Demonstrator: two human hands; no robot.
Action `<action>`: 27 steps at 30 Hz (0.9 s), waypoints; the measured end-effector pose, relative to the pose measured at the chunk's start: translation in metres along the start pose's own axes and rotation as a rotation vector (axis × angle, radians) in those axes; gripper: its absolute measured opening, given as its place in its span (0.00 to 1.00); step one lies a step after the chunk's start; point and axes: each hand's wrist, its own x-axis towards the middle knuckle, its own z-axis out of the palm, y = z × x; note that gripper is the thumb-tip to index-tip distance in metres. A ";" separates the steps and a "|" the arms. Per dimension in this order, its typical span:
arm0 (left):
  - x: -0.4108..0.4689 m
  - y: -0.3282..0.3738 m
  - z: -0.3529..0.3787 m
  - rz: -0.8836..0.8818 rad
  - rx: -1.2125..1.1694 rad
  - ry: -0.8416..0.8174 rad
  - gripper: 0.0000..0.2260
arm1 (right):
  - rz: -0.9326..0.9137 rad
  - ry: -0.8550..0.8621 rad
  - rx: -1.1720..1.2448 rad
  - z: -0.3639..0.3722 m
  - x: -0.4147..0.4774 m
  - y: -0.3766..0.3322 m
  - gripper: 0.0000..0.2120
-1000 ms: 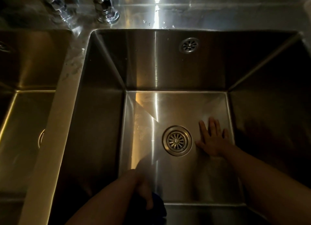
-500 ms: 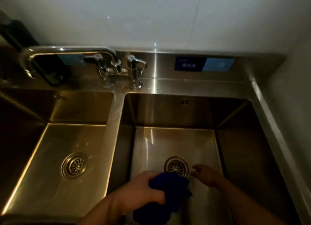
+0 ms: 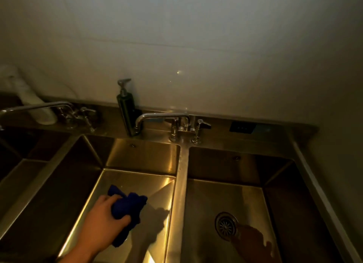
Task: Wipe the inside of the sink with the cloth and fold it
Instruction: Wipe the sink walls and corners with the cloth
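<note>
**Cloth bunched in the left hand over the middle basin, fold not begun**

The left hand is clenched around a dark blue cloth, fingers wrapped over a crumpled wad of it, with loose ends sticking out above the knuckles and hanging below the palm. Hand and cloth are over the floor of the middle basin, near its right side; whether the cloth touches the steel cannot be told from this angle, though a shadow falls on the basin floor just to the right of it.

The right hand lies low in the right basin, dim and blurred, just beside the round drain strainer. It seems to hold nothing, but how wide its fingers are spread cannot be told.

Between the two basins runs a narrow steel divider. Behind it stands a swivel faucet with two lever handles, its spout turned over the middle basin, and a dark soap dispenser stands beside it against the wall.

The step in hand reads as wiping, or carrying the cloth between basins. The cloth is a wad, so folding is not yet started. A next wipe would call for pressing the wad flat to the steel and sweeping walls and corners. Folding would need both hands: the right brought over to take a corner, and the cloth shaken open and flattened first.
</note>
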 end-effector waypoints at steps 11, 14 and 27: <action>-0.037 -0.048 -0.030 0.044 0.053 0.134 0.15 | -0.302 0.148 0.009 -0.022 -0.074 -0.096 0.25; -0.038 -0.065 -0.044 0.046 0.041 0.136 0.14 | -0.287 0.131 -0.008 -0.017 -0.094 -0.115 0.24; -0.010 -0.185 -0.154 0.232 0.120 0.120 0.14 | -0.151 0.180 0.073 0.072 -0.169 -0.269 0.25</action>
